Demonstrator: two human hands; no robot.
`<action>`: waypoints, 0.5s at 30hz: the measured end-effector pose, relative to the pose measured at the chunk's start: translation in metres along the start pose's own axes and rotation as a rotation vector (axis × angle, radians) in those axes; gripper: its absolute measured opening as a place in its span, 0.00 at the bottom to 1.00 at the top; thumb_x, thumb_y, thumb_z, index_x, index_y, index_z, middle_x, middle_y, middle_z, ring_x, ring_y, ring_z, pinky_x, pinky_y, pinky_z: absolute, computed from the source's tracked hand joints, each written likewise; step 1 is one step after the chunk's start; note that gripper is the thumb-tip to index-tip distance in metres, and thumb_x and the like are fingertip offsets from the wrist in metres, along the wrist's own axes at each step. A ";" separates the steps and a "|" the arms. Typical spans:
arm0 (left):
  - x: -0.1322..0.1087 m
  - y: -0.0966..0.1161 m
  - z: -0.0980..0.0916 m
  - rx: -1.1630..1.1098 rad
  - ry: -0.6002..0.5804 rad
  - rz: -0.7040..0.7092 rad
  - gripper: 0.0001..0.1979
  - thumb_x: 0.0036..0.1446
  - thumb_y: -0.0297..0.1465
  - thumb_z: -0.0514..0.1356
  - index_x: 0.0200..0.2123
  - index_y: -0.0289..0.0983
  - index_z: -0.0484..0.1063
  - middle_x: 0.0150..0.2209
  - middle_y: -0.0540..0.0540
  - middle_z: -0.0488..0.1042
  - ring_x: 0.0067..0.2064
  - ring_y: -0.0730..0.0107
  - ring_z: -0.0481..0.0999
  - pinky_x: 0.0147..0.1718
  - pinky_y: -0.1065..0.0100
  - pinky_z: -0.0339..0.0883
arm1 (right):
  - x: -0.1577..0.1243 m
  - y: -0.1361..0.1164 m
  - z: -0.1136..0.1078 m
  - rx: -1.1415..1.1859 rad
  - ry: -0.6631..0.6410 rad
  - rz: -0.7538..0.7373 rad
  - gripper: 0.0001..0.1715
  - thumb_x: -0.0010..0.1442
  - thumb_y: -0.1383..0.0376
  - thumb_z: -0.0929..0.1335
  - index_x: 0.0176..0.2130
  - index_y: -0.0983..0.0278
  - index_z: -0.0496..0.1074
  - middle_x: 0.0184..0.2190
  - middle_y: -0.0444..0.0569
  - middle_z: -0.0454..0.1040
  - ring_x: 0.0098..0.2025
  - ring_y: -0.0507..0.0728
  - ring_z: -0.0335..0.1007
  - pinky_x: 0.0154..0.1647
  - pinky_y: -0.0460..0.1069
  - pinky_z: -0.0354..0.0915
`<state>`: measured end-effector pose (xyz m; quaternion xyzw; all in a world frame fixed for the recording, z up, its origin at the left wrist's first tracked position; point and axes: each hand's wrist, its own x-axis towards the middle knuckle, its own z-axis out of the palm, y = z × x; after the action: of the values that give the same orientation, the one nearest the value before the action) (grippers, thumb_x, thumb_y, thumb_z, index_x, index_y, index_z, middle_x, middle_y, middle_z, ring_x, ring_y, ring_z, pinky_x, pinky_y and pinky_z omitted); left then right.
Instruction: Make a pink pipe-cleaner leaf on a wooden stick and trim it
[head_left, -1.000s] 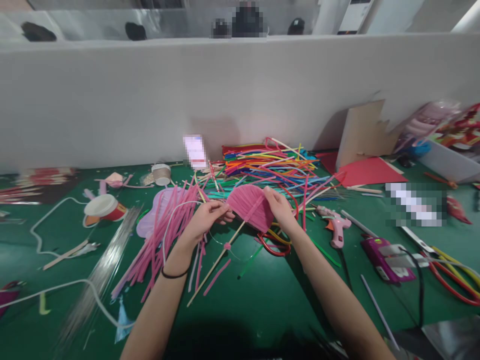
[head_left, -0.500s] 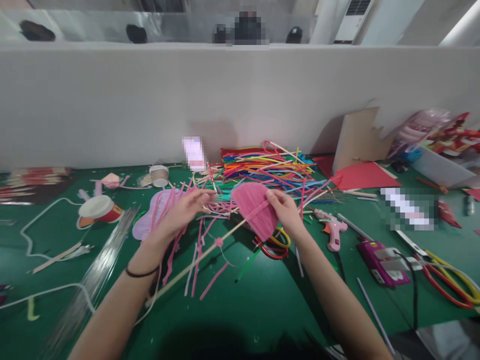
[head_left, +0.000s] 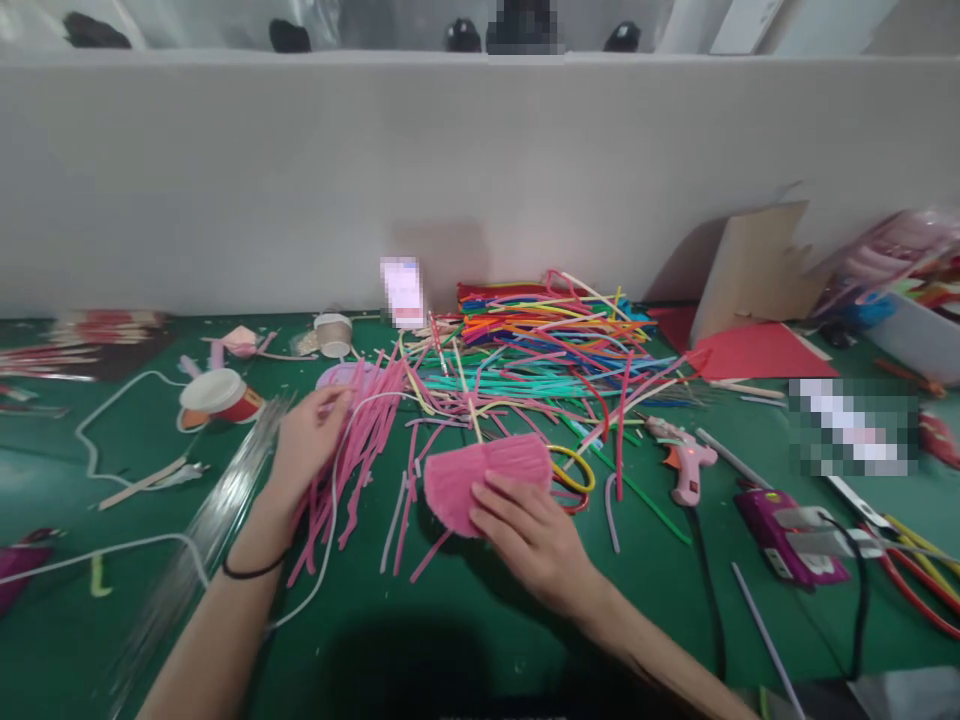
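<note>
My right hand (head_left: 532, 540) grips a pink half-round panel (head_left: 487, 465) that looks made of fuzzy pipe cleaners laid side by side. Its fingers lie over the panel's front, with the thumb hidden behind. A thin pale stick (head_left: 470, 395) runs away from the panel's top edge toward the back. My left hand (head_left: 311, 440), a dark band on its wrist, is at the left side of a heap of pink pipe cleaners (head_left: 371, 410). Its fingers are curled together; whatever they pinch is too small to make out. Behind the fingertips lies a partly covered lilac panel (head_left: 341, 375).
Coloured pipe cleaners (head_left: 540, 325) are piled at the back. On the right lie a pink glue gun (head_left: 684, 460), a purple power strip (head_left: 787, 535) and scissors (head_left: 892, 540). A paper cup (head_left: 225, 395) and clear thin rods (head_left: 217, 510) lie left; a white cable (head_left: 330, 520) crosses there.
The pink panel has come nearer and turned, so its stick points away instead of toward lower left. My left hand has moved left to the pink heap, its fingers curling. The view has shifted slightly.
</note>
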<state>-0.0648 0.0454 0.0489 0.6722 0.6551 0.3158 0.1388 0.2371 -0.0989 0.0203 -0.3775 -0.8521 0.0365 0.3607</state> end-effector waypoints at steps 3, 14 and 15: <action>0.000 0.001 0.011 0.132 -0.030 0.079 0.22 0.61 0.45 0.50 0.44 0.37 0.75 0.47 0.41 0.78 0.47 0.55 0.76 0.47 0.62 0.65 | -0.011 -0.008 0.030 0.001 -0.157 0.035 0.20 0.63 0.62 0.67 0.54 0.61 0.69 0.54 0.53 0.73 0.60 0.66 0.64 0.56 0.61 0.66; 0.045 -0.001 0.035 0.312 -0.294 0.161 0.17 0.52 0.47 0.56 0.27 0.40 0.73 0.22 0.46 0.74 0.29 0.59 0.73 0.29 0.65 0.58 | -0.016 -0.004 0.057 0.060 -0.118 0.075 0.15 0.63 0.66 0.65 0.50 0.60 0.71 0.50 0.53 0.75 0.60 0.64 0.61 0.56 0.61 0.65; 0.047 -0.001 0.038 0.301 -0.290 0.153 0.16 0.50 0.46 0.58 0.24 0.40 0.72 0.22 0.46 0.74 0.28 0.59 0.72 0.29 0.66 0.56 | -0.017 -0.003 0.059 0.058 -0.129 0.073 0.15 0.63 0.66 0.65 0.50 0.60 0.71 0.50 0.53 0.75 0.60 0.64 0.61 0.55 0.61 0.65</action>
<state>-0.0453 0.0998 0.0311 0.7715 0.6150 0.1241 0.1055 0.2051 -0.1005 -0.0319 -0.3946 -0.8578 0.0988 0.3142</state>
